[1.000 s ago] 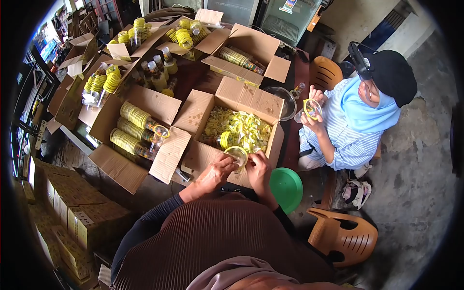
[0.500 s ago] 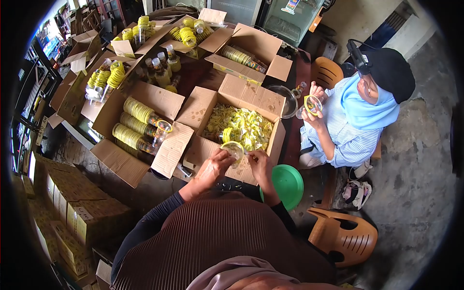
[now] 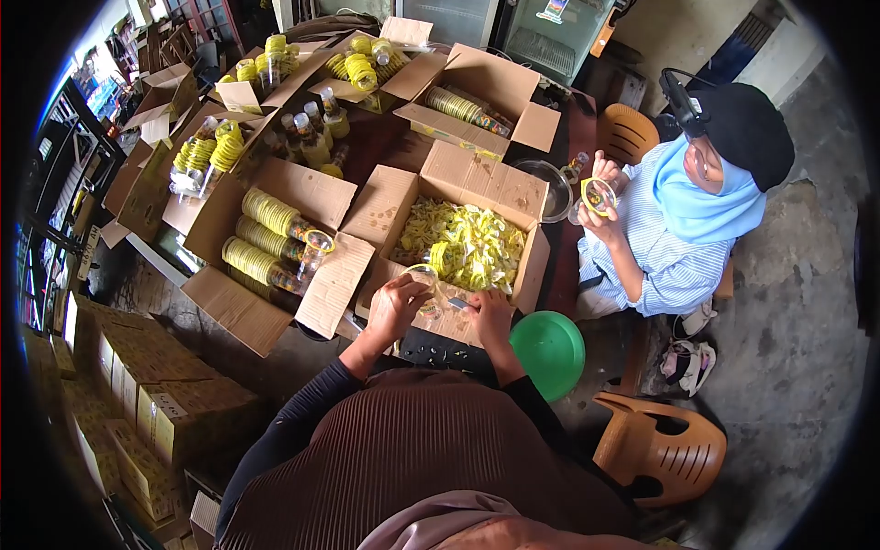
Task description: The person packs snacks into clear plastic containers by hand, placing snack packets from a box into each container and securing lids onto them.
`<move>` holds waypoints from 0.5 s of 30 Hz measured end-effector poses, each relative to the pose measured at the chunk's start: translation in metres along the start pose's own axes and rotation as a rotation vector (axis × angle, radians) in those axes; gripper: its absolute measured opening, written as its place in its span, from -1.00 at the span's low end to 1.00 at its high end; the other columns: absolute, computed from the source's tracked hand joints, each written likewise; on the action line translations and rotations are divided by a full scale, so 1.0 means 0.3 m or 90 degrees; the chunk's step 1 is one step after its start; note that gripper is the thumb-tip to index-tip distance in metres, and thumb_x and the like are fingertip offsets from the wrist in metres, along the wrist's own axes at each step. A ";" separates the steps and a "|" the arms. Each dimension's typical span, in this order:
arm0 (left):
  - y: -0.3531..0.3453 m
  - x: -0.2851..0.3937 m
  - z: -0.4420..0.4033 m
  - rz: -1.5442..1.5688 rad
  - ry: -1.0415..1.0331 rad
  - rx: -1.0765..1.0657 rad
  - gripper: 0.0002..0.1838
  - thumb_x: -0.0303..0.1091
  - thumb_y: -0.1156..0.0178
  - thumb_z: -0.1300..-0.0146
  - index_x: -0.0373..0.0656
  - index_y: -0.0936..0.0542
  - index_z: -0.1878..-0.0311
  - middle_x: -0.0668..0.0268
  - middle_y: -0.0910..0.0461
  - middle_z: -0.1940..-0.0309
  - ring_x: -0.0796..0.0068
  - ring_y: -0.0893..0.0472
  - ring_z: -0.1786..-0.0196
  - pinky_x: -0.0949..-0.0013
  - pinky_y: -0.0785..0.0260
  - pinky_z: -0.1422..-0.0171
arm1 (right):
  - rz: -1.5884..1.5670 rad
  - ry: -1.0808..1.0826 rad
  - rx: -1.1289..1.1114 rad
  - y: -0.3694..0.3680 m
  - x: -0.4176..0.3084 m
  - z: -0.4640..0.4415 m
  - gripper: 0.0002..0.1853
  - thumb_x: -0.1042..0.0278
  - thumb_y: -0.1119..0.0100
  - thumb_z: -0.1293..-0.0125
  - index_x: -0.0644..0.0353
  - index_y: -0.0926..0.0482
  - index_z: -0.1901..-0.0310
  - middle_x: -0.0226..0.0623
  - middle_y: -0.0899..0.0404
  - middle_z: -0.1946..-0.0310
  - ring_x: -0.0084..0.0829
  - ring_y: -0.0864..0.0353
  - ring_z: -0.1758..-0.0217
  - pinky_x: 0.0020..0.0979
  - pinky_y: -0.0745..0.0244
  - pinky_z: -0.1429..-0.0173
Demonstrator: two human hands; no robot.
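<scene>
My left hand is closed on a clear plastic cup with a yellow rim, held over the near flap of an open cardboard box. Between the fingers of my right hand is a small cutter with a flat grey blade, pointing toward the cup and apart from it. Yellow-and-white scraps fill that box. More yellow-rimmed cups lie on the scraps just beyond my hands.
At the left, an open box holds stacked yellow-rimmed cups. Bottles stand behind it. A green basin sits right of my hand. Across from it, a co-worker holds another cup. An orange chair stands at lower right.
My right hand has drawn away from the cup, slightly right and down, and the grey blade now shows. The cup in my left hand has shifted left and tilted.
</scene>
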State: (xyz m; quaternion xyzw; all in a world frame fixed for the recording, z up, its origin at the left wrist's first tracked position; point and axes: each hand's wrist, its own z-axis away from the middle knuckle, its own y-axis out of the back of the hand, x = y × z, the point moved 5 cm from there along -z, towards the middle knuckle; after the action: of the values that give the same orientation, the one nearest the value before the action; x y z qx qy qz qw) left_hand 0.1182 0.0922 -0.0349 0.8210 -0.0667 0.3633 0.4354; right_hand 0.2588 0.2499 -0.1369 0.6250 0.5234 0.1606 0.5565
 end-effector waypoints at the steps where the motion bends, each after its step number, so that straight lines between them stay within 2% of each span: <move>1: -0.001 -0.012 0.001 0.008 0.025 -0.003 -0.83 -0.30 -0.36 -0.11 -0.19 -0.70 0.30 0.23 -0.59 0.43 0.17 -0.63 0.32 0.22 -0.46 0.21 | -0.084 -0.024 0.010 0.009 -0.005 0.000 -0.76 0.46 -0.43 -0.06 0.25 -0.58 0.24 -0.27 -0.61 0.30 -0.30 -0.64 0.26 -0.34 -0.54 0.17; 2: -0.003 -0.025 0.001 0.017 0.050 -0.007 -0.82 -0.29 -0.36 -0.11 -0.19 -0.70 0.30 0.22 -0.61 0.42 0.16 -0.63 0.33 0.22 -0.47 0.23 | -0.169 -0.049 0.021 0.015 -0.010 -0.001 -0.75 0.45 -0.43 -0.10 0.26 -0.58 0.21 -0.28 -0.60 0.28 -0.36 -0.64 0.23 -0.36 -0.54 0.17; 3: -0.004 -0.027 0.003 0.013 0.043 -0.002 -0.82 -0.28 -0.37 -0.11 -0.19 -0.70 0.31 0.22 -0.61 0.42 0.15 -0.63 0.36 0.23 -0.46 0.27 | -0.172 -0.054 0.020 0.019 -0.026 -0.008 -0.75 0.45 -0.43 -0.10 0.26 -0.58 0.21 -0.28 -0.60 0.28 -0.36 -0.64 0.23 -0.36 -0.54 0.17; 5: -0.012 -0.023 0.012 0.014 0.047 -0.018 -0.82 -0.28 -0.37 -0.11 -0.19 -0.70 0.31 0.22 -0.61 0.42 0.15 -0.63 0.36 0.22 -0.47 0.26 | -0.514 -0.204 -0.102 -0.026 -0.047 -0.014 -0.71 0.34 -0.42 -0.18 0.25 -0.58 0.12 -0.29 -0.59 0.14 -0.42 -0.64 0.19 -0.38 -0.54 0.26; 6: -0.017 -0.019 0.012 0.015 0.049 -0.025 -0.82 -0.29 -0.36 -0.11 -0.19 -0.70 0.31 0.21 -0.61 0.41 0.14 -0.63 0.36 0.21 -0.47 0.26 | -0.516 -0.208 -0.099 -0.013 -0.074 -0.017 -0.71 0.34 -0.42 -0.18 0.25 -0.58 0.12 -0.29 -0.59 0.14 -0.42 -0.64 0.19 -0.38 -0.54 0.26; 8: -0.033 -0.003 0.021 -0.001 0.027 -0.025 -0.84 -0.32 -0.34 -0.11 -0.18 -0.69 0.30 0.22 -0.61 0.40 0.15 -0.63 0.34 0.21 -0.47 0.24 | -0.674 -0.121 -0.097 0.037 -0.170 -0.031 -0.70 0.34 -0.40 -0.23 0.28 -0.57 0.09 -0.33 -0.60 0.19 -0.52 -0.64 0.15 -0.46 -0.54 0.22; 9: -0.041 0.007 0.028 -0.016 0.007 -0.020 -0.86 -0.35 -0.33 -0.11 -0.17 -0.68 0.30 0.23 -0.61 0.40 0.15 -0.63 0.33 0.20 -0.46 0.22 | -0.687 -0.125 -0.073 0.070 -0.207 -0.037 -0.74 0.38 -0.41 -0.21 0.29 -0.59 0.13 -0.30 -0.63 0.28 -0.49 -0.65 0.20 -0.46 -0.55 0.19; 12: -0.058 0.047 0.043 -0.105 -0.065 -0.013 -0.88 -0.39 -0.36 -0.05 -0.17 -0.68 0.32 0.24 -0.60 0.41 0.18 -0.62 0.30 0.20 -0.45 0.19 | -0.623 -0.155 -0.041 0.017 -0.173 -0.017 -0.75 0.41 -0.41 -0.20 0.30 -0.60 0.14 -0.29 -0.66 0.36 -0.50 -0.64 0.29 -0.47 -0.55 0.20; 13: -0.073 0.044 0.056 -0.118 -0.071 -0.019 -0.87 -0.41 -0.34 -0.03 -0.16 -0.67 0.32 0.26 -0.58 0.41 0.19 -0.61 0.26 0.19 -0.43 0.14 | -0.697 -0.225 -0.099 -0.022 -0.155 -0.009 -0.79 0.48 -0.38 -0.20 0.31 -0.60 0.15 -0.30 -0.67 0.36 -0.55 -0.63 0.31 -0.50 -0.54 0.21; 15: -0.072 0.039 0.062 -0.121 -0.076 -0.024 -0.89 -0.42 -0.31 -0.04 -0.15 -0.65 0.32 0.27 -0.57 0.41 0.21 -0.60 0.27 0.19 -0.43 0.15 | -0.722 -0.243 -0.128 -0.020 -0.129 -0.001 -0.83 0.53 -0.36 -0.21 0.32 -0.61 0.17 -0.32 -0.67 0.36 -0.57 -0.62 0.31 -0.52 -0.53 0.21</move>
State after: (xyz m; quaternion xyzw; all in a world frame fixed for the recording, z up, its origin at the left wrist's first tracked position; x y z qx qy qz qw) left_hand 0.1460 0.0936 -0.0484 0.8357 -0.0213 0.2695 0.4781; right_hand 0.2402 0.2168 -0.1272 0.2108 0.6478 -0.2273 0.6959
